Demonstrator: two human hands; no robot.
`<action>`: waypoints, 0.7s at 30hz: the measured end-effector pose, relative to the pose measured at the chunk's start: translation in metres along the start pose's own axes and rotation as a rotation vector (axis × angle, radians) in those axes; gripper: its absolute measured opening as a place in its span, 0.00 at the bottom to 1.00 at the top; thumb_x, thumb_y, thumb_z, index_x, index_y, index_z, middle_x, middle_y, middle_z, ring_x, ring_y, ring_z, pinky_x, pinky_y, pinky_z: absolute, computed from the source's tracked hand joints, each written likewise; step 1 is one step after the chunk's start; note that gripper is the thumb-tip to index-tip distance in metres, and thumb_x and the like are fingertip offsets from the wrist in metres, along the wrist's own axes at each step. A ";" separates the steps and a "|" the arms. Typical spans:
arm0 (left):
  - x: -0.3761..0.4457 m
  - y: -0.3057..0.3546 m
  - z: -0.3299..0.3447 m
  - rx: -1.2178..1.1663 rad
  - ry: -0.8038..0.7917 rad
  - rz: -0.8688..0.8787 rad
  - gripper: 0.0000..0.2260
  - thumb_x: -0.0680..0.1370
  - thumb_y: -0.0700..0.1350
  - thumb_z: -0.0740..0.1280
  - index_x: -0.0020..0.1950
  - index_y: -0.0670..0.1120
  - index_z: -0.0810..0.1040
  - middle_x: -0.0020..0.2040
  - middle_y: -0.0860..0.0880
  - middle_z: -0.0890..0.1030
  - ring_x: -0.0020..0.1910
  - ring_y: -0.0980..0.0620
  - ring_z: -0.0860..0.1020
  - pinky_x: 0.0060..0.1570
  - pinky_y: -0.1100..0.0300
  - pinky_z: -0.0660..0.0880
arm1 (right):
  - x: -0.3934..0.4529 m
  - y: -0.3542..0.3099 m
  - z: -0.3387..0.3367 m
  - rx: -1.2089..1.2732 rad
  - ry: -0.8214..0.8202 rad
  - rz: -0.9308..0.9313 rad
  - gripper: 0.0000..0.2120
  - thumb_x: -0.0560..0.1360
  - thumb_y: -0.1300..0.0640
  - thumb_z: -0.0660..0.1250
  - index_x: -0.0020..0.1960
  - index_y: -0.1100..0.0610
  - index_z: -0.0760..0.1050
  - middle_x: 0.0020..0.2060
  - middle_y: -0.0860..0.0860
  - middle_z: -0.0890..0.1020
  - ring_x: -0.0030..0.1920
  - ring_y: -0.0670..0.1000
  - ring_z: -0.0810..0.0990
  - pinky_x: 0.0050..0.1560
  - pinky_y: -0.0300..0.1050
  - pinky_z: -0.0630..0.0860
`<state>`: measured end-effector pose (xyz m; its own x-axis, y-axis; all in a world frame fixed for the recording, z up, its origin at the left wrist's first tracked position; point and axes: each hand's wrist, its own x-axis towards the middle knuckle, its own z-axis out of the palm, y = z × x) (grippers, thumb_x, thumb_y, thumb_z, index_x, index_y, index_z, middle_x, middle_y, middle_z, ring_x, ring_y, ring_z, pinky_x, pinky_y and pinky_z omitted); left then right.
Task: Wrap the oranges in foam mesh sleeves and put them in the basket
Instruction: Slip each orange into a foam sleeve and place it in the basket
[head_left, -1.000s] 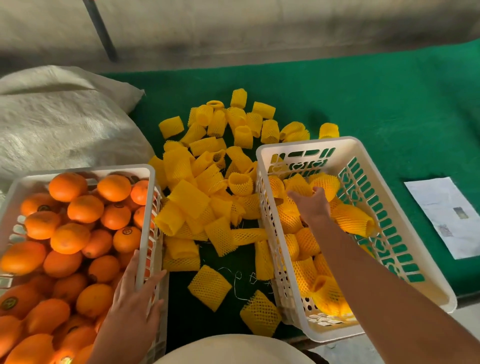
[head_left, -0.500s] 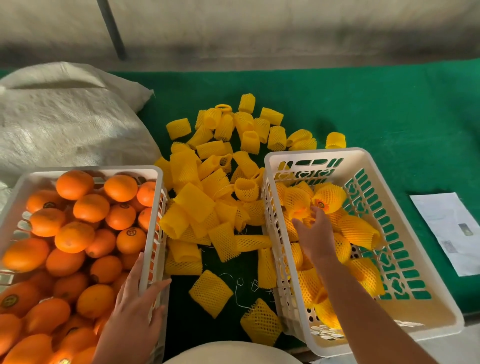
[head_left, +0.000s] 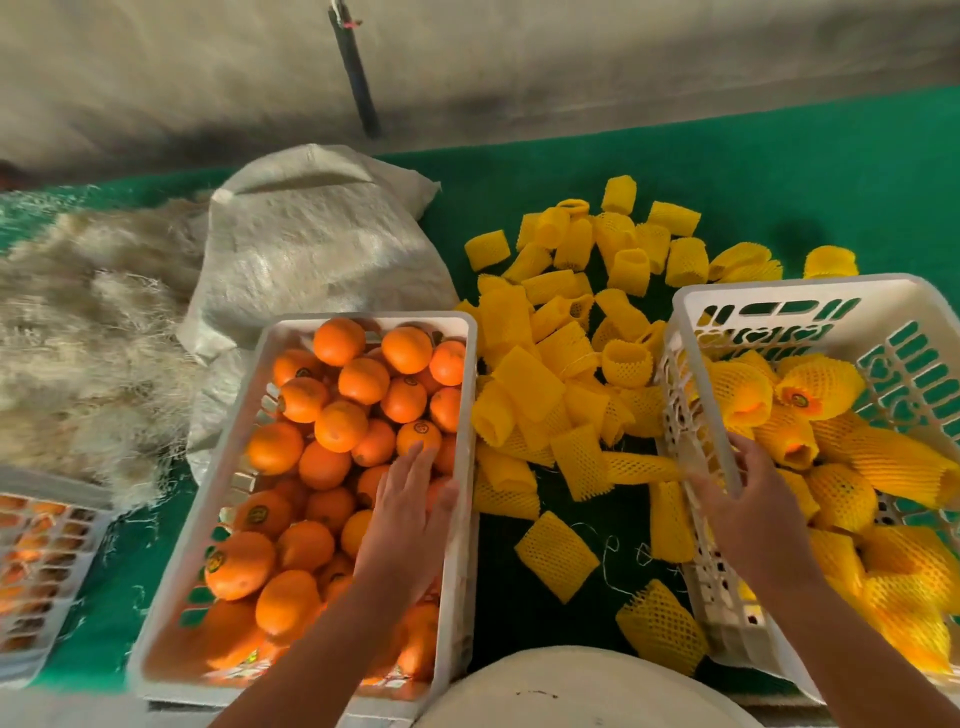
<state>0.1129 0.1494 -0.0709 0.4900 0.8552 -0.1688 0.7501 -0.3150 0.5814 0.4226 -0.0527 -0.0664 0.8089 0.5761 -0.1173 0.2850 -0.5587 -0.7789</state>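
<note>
A white crate (head_left: 465, 395) in front of me holds many bare oranges (head_left: 340, 426). My left hand (head_left: 410, 514) lies flat with straight fingers on the oranges near the crate's right wall. To the right, a white basket (head_left: 691, 301) holds several oranges in yellow foam mesh sleeves (head_left: 821, 382). My right hand (head_left: 743, 499) hovers over the basket's left rim with fingers spread and holds nothing. A pile of empty yellow sleeves (head_left: 571, 332) lies on the green cloth between crate and basket.
A white woven sack (head_left: 311, 244) and a heap of pale fibre (head_left: 88, 322) lie at the left behind the crate. Another crate (head_left: 41, 561) shows at the far left edge. A dark pole (head_left: 356, 73) stands against the wall beyond the green table (head_left: 779, 182).
My right hand has drawn back out of the basket to its left rim. My left hand has moved from the crate's rim onto the oranges. The view has swung left.
</note>
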 end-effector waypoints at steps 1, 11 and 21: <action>0.011 -0.004 -0.007 0.041 0.011 -0.015 0.29 0.82 0.71 0.51 0.81 0.62 0.56 0.83 0.58 0.55 0.82 0.50 0.53 0.76 0.46 0.58 | 0.000 0.000 0.001 -0.012 0.001 -0.006 0.27 0.80 0.47 0.71 0.75 0.46 0.65 0.58 0.48 0.79 0.48 0.48 0.82 0.34 0.43 0.79; 0.085 -0.027 -0.064 0.444 0.264 -0.197 0.31 0.76 0.52 0.73 0.76 0.47 0.66 0.74 0.44 0.65 0.73 0.41 0.63 0.63 0.42 0.72 | -0.002 -0.003 0.004 -0.136 0.016 -0.026 0.28 0.79 0.49 0.72 0.74 0.51 0.65 0.58 0.56 0.79 0.51 0.59 0.81 0.39 0.53 0.81; 0.092 -0.047 -0.062 0.348 0.320 -0.170 0.27 0.73 0.40 0.74 0.71 0.45 0.71 0.72 0.42 0.66 0.70 0.40 0.63 0.65 0.43 0.71 | -0.004 -0.004 0.006 -0.189 0.035 -0.031 0.29 0.78 0.51 0.73 0.74 0.53 0.65 0.60 0.59 0.79 0.51 0.56 0.77 0.41 0.49 0.75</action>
<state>0.0951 0.2681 -0.0640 0.2283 0.9725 0.0460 0.9377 -0.2323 0.2582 0.4152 -0.0485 -0.0665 0.8144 0.5759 -0.0709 0.3994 -0.6450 -0.6515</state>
